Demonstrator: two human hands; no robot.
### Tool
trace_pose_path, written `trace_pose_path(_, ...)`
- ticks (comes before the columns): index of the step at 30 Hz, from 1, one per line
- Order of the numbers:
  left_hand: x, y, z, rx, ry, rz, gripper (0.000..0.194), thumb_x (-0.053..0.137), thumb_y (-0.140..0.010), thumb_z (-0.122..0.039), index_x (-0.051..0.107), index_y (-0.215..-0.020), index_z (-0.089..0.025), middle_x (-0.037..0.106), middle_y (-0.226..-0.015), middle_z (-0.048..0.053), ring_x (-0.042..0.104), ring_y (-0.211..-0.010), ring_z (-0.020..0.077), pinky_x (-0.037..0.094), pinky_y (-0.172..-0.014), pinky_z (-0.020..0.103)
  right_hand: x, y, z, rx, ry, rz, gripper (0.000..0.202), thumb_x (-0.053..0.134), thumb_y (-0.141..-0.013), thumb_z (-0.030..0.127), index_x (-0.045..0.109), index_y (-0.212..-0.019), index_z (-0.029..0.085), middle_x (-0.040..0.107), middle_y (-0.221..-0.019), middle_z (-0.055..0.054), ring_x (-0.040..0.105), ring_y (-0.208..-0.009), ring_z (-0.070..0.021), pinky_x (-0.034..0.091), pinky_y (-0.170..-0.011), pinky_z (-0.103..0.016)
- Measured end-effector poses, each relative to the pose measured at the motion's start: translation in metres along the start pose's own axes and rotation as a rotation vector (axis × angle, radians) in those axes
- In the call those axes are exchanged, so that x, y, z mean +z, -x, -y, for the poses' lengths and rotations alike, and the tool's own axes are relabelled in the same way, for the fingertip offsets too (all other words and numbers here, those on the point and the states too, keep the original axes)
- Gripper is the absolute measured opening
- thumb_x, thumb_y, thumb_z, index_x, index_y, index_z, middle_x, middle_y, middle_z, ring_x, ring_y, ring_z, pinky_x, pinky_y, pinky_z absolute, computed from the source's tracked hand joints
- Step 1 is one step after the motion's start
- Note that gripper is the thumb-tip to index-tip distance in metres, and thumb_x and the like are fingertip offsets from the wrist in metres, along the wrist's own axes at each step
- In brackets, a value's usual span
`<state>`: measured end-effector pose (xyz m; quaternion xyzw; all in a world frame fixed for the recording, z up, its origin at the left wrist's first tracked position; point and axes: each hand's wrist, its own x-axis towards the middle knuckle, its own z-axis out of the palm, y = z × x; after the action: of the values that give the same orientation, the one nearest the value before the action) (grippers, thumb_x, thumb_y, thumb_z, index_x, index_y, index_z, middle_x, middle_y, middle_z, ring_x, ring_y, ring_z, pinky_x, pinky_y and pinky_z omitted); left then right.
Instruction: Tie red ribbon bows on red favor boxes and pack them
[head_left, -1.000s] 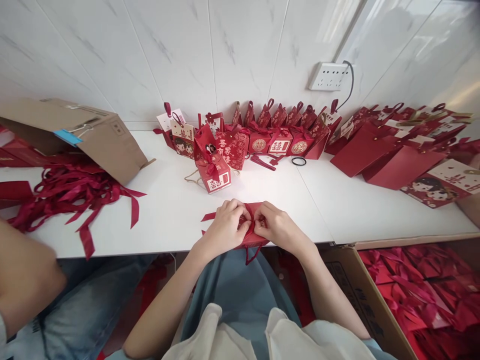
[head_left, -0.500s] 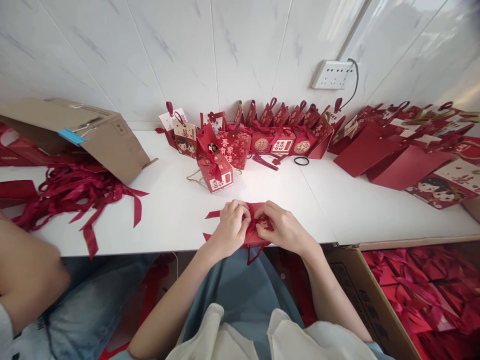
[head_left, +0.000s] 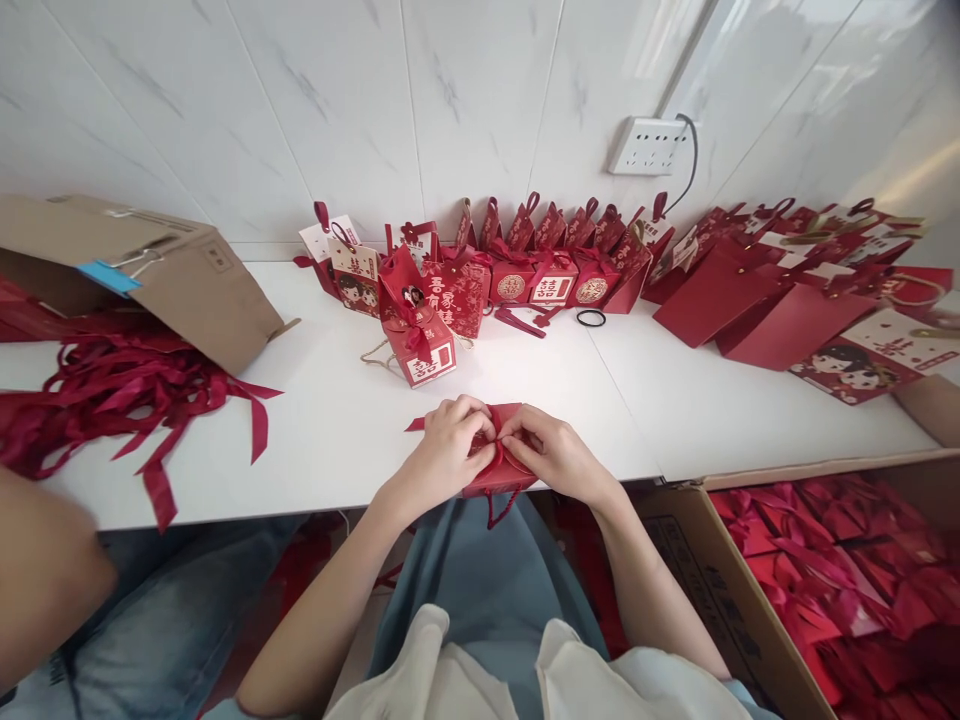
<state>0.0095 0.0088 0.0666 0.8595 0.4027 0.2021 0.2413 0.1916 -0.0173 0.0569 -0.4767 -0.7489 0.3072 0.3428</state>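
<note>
A small red gift box [head_left: 513, 412] lies at the table's front edge between my hands, with a twisted red cord handle [head_left: 501, 508] hanging over the edge. Red ribbon [head_left: 491, 462] crosses the box top. My left hand [head_left: 459, 440] pinches the ribbon at the middle of the box. From the other side, my right hand [head_left: 551, 450] pinches ribbon at the same spot, fingertips close to the left ones. One ribbon tail [head_left: 415, 425] sticks out left of my left hand. The knot area is partly hidden by my fingers.
A finished-looking red box with a bow [head_left: 418, 345] stands ahead, before a row of red boxes [head_left: 553, 288]. Loose ribbons [head_left: 142, 390] and a cardboard box [head_left: 202, 290] are left. Red bags [head_left: 795, 330] stand right, above a carton [head_left: 720, 580] of ribboned boxes. Another person's arm [head_left: 45, 580] is left.
The camera view has shifted slightly. My fingertips have come closer together over the ribbon, and less ribbon tail shows on the left.
</note>
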Motion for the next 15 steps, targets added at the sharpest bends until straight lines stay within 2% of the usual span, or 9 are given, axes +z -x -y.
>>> trace_pose_path(5, 0.01, 0.003, 0.0, -0.014, 0.008, -0.155, 0.006, 0.048, -0.081, -0.014, 0.048, -0.079, -0.02, 0.052, -0.097, 0.004, 0.05, -0.094, 0.0197, 0.04, -0.086, 0.038, -0.003, 0.0, 0.004, 0.018, 0.052, 0.045, 0.006, 0.051, -0.08, 0.015, 0.055, -0.08, 0.018, 0.056, -0.08, 0.0, 0.049, -0.064, -0.0102, 0.041, -0.062, -0.023)
trace_pose_path(10, 0.019, 0.003, 0.0, -0.033, 0.142, -0.325, 0.01, 0.045, -0.081, -0.014, 0.041, -0.076, -0.021, 0.052, -0.088, 0.003, 0.053, -0.093, 0.0184, 0.042, -0.085, 0.035, -0.002, -0.001, 0.005, 0.01, 0.009, 0.016, 0.01, 0.05, -0.073, 0.01, 0.052, -0.078, 0.019, 0.054, -0.076, 0.001, 0.049, -0.063, -0.01, 0.04, -0.061, -0.022)
trace_pose_path(15, 0.022, -0.001, -0.002, -0.117, 0.159, -0.385, 0.01, 0.045, -0.078, -0.013, 0.04, -0.074, -0.021, 0.051, -0.084, 0.002, 0.054, -0.084, 0.0173, 0.044, -0.078, 0.033, 0.0, -0.002, 0.01, 0.006, 0.078, -0.003, 0.008, 0.052, -0.071, 0.013, 0.05, -0.076, 0.02, 0.051, -0.069, 0.003, 0.045, -0.06, -0.0103, 0.038, -0.06, -0.023)
